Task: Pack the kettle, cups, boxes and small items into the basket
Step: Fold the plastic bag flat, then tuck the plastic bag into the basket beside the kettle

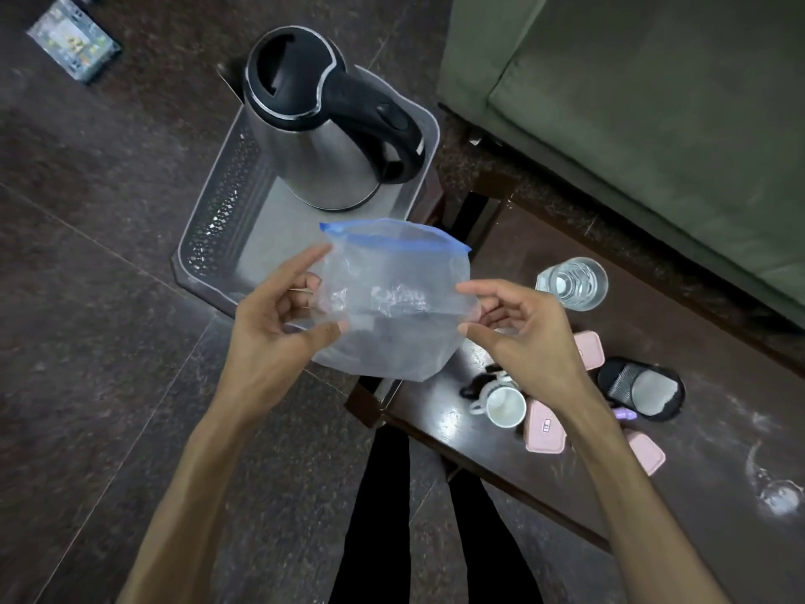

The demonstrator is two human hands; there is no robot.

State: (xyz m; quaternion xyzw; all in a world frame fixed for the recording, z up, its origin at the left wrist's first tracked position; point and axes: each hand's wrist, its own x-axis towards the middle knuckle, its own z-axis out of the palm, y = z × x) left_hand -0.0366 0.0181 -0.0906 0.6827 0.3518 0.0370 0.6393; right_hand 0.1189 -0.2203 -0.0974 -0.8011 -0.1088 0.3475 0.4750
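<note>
Two hands hold a clear zip bag point(394, 307) above the grey basket point(226, 220): left hand point(279, 316) and right hand point(518, 329) each pinch a side edge. Kettle point(318, 137) stands inside the basket.

Left hand point(279, 316) and right hand point(518, 329) raised, fingers curled, arms outstretched

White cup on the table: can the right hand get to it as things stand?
Probably yes, once it lets go. The white cup sits open-topped on the table just below the right hand, nothing covering it. But both hands are pinching the plastic bag, so that grip must be freed first.
</note>
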